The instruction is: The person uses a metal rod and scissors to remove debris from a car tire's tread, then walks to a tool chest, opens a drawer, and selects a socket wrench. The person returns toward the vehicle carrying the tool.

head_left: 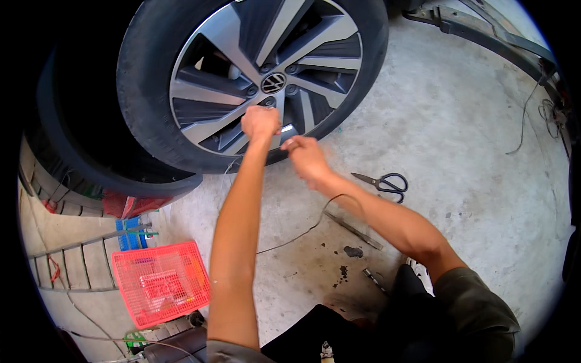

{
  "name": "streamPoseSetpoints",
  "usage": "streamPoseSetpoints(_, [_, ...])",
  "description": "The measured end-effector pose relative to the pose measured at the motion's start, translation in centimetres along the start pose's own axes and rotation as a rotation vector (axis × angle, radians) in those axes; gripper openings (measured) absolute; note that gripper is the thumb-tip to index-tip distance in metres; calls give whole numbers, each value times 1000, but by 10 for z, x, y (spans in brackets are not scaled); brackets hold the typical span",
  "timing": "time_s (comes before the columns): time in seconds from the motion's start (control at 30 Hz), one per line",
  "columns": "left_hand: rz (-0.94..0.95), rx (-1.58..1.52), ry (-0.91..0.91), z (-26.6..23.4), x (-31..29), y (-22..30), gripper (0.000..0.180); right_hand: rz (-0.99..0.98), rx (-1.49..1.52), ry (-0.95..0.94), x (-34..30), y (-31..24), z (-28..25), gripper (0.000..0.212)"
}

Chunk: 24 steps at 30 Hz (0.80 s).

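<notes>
A car wheel [225,37] with silver and dark grey spokes stands in front of me, its tyre [145,91] close to the floor. My left hand [261,123] is closed in a fist before the lower spokes, just below the hub cap [273,83]. Lower and to the right, my right hand [307,160] has its fingers curled and is slightly blurred. Whatever either fist grips is hidden. A thin dark wire [302,232] emerges beside my left forearm and curves up across my right forearm. Another bit of thin wire [230,164] shows left of my left wrist, by the tyre.
Black-handled scissors [387,181] lie on the concrete floor [460,139] right of my hands. Nearer are a flat metal bar [354,230] and a metal tool [374,279]. A red plastic basket [130,284] sits at lower left, below the car's bodywork [91,175]. A dark frame [484,39] stands far right.
</notes>
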State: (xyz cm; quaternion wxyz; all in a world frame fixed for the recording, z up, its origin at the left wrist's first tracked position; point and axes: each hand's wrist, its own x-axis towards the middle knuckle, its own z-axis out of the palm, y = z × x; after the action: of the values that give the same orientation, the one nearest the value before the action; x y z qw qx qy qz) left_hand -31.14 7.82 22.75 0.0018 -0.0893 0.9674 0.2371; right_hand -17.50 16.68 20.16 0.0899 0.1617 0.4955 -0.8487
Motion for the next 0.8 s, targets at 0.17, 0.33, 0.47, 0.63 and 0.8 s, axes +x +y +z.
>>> streamPoseSetpoints(0.17, [94, 290, -181, -29, -6, 26, 21, 34, 183, 181, -2, -3, 56, 23])
streamPoseSetpoints(0.33, [110, 353, -174, -25, 0, 26, 20, 114, 355, 140, -2, -18, 57, 25])
streamPoseSetpoints(0.47, [148, 391, -176, -25, -1, 25, 17, 89, 318, 130, -3, -18, 47, 26])
streamPoseSetpoints(0.63, [336, 531, -162, -26, -15, 36, 17, -2, 139, 184, -5, -5, 53, 27])
streamPoseSetpoints(0.8, [507, 704, -366, -32, 5, 32, 16, -147, 45, 191, -4, 11, 61, 28])
